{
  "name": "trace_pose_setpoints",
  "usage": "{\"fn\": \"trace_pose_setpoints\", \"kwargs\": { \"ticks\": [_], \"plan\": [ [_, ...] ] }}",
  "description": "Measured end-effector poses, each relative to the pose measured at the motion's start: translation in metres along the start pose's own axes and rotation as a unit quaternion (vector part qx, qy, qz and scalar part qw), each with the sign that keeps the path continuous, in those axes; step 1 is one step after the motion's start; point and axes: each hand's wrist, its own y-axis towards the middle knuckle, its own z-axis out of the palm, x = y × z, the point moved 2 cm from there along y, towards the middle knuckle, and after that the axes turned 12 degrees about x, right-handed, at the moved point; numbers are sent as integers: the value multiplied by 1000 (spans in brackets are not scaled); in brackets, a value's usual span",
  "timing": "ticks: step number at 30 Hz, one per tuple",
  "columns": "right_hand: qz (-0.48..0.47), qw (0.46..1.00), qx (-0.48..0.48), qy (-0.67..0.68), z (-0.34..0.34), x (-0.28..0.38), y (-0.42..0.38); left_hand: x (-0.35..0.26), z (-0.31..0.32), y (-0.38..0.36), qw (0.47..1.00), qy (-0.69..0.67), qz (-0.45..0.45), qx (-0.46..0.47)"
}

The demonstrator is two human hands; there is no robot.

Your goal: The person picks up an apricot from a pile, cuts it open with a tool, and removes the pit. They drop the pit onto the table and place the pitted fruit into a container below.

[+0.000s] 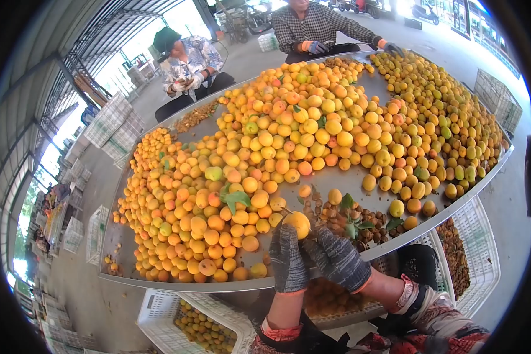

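over the bench (pixel 341 180), my left hand (pixel 288 259) holds a yellow fruit (pixel 297 224); i can't tell whether my right hand (pixel 340 258) does.

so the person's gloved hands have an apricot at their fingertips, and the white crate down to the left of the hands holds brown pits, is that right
Not quite: the head view shows whole apricots in that white crate, not brown pits. The rest stands: an apricot is at the fingertips of the gloved left hand and right hand.
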Motion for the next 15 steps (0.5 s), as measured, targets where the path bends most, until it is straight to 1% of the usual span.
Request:
{"fn": "trace_pose_setpoints", "kwargs": {
  "ticks": [1, 2, 3, 4, 5, 7, 8, 9, 10, 11, 12, 13, 14, 15],
  "plan": [
    [43, 999, -7, 19, 3, -1, 0, 0, 1, -2, 999, -24, -29, -6],
    [46, 999, -7, 20, -1, 2, 0, -1, -3, -4, 999, -23, -32, -6],
    [99, 987, 19, 125, -9, 4, 2, -7, -8, -4, 995, 78, -44, 33],
    [150, 961, 45, 226, -15, 3, 4, -11, -11, -3, 980, 176, -54, 71],
    [149, 962, 45, 225, -18, -5, 3, -14, -12, -1, 980, 176, -53, 71],
    [17, 985, 106, 137, -24, -17, 2, -17, -13, 3, 975, 175, -87, 104],
    [19, 984, 108, 138, -29, -19, 2, -18, -11, 2, 975, 174, -90, 102],
    [-45, 993, 113, 12, -38, -12, 7, -19, -9, 1, 974, 186, -95, 83],
    [-110, 981, 114, -115, -42, -6, 10, -21, -9, 1, 973, 199, -98, 64],
    [-112, 980, 115, -115, -32, -2, 11, -17, -6, 2, 973, 199, -96, 63],
    [-55, 996, 62, -35, -17, 2, 11, -10, -3, 1, 993, 90, -80, 18],
    [2, 999, 9, 45, -7, 2, 10, -5, -2, 1, 998, -21, -61, -27],
    [1, 999, 10, 44, -5, 3, 7, -3, -2, 3, 998, -22, -59, -27],
    [27, 999, 21, 37, -2, 2, 3, 0, -3, 3, 996, -46, -79, -20]
  ]
}}
